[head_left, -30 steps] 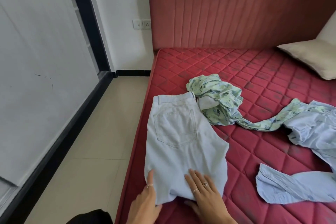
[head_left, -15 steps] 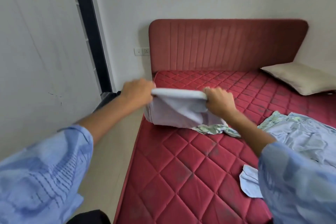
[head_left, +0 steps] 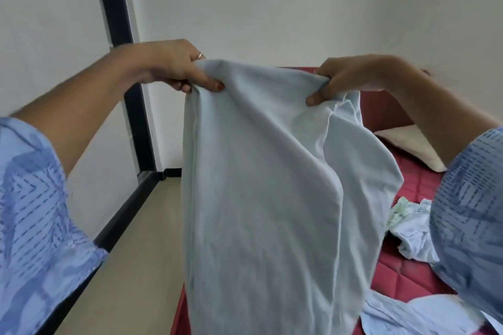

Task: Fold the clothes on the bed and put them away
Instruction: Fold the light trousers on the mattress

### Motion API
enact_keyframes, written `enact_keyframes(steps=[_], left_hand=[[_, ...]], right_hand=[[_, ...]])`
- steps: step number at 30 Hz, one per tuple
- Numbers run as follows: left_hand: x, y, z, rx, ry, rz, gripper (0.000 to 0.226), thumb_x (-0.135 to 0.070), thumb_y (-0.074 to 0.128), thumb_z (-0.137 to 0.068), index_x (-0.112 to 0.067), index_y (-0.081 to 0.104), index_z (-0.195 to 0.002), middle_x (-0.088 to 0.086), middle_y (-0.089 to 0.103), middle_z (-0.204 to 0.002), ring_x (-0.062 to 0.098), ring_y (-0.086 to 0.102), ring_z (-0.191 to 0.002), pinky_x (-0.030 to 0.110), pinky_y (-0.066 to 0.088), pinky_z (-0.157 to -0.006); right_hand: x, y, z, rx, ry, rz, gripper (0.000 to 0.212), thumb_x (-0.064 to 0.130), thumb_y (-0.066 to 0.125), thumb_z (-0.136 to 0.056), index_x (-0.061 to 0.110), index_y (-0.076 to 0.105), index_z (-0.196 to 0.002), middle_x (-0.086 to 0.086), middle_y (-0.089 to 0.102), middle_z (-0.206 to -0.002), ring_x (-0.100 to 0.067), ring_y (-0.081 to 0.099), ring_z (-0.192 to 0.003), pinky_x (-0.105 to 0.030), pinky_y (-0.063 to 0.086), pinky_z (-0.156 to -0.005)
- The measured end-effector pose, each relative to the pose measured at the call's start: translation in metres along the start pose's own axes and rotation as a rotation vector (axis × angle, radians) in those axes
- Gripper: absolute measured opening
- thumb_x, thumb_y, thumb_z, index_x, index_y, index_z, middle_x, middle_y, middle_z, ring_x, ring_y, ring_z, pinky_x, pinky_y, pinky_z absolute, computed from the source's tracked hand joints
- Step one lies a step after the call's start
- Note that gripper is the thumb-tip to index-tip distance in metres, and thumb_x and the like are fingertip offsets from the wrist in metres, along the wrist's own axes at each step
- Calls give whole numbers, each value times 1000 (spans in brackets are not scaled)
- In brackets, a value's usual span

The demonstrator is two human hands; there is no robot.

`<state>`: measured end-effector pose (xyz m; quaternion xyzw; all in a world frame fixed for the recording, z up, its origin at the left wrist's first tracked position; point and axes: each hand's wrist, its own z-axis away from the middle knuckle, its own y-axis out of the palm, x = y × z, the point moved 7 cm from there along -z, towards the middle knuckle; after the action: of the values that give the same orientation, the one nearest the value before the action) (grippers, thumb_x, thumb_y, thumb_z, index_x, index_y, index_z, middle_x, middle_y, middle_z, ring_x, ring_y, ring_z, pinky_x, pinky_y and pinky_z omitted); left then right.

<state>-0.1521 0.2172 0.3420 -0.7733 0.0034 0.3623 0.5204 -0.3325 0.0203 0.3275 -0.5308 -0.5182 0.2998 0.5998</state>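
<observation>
A pale blue pair of trousers hangs in the air in front of me, filling the middle of the view. My left hand grips its top left corner and my right hand grips its top right corner, both at about the same height. The cloth drops down past the bottom edge of the frame and hides most of the red bed. A green patterned garment and a light blue shirt lie crumpled on the mattress at the right.
A cream pillow rests at the far right by the red headboard. More light blue cloth lies at the bottom right. A beige tiled floor runs along the bed's left side, bounded by a white wall with a black frame.
Both hands have raised the trousers from the mattress and brought them closer, so they now hang at full length. The view has tilted up, away from the bed.
</observation>
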Motion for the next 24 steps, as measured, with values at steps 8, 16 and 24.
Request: enact_keyframes(steps=[8,16,24], left_hand=[[130,178,-22,207,-193,4,24,-27,74,-84,-8,63,-93,3,69,-64,10,66,-47,17,46,-41],[207,275,-39,88,-330,96,20,-18,68,-88,1,61,-92,8,62,-64,11,62,-39,22,45,-41],[260,303,-101,-65,-478,336,46,-18,64,-91,-12,45,-133,8,54,-118,28,63,-87,32,55,-67]], right_hand=[[-86,194,-54,250,146,138,20,28,67,-88,9,65,-93,-5,61,-90,-19,54,-82,-25,40,-69],[-151,302,-82,80,269,239,25,33,54,-93,16,63,-109,-5,63,-109,-27,58,-104,-33,37,-69],[-203,300,-124,-307,407,-131,23,16,50,-94,11,66,-110,-12,66,-112,-31,60,-104,-37,48,-81]])
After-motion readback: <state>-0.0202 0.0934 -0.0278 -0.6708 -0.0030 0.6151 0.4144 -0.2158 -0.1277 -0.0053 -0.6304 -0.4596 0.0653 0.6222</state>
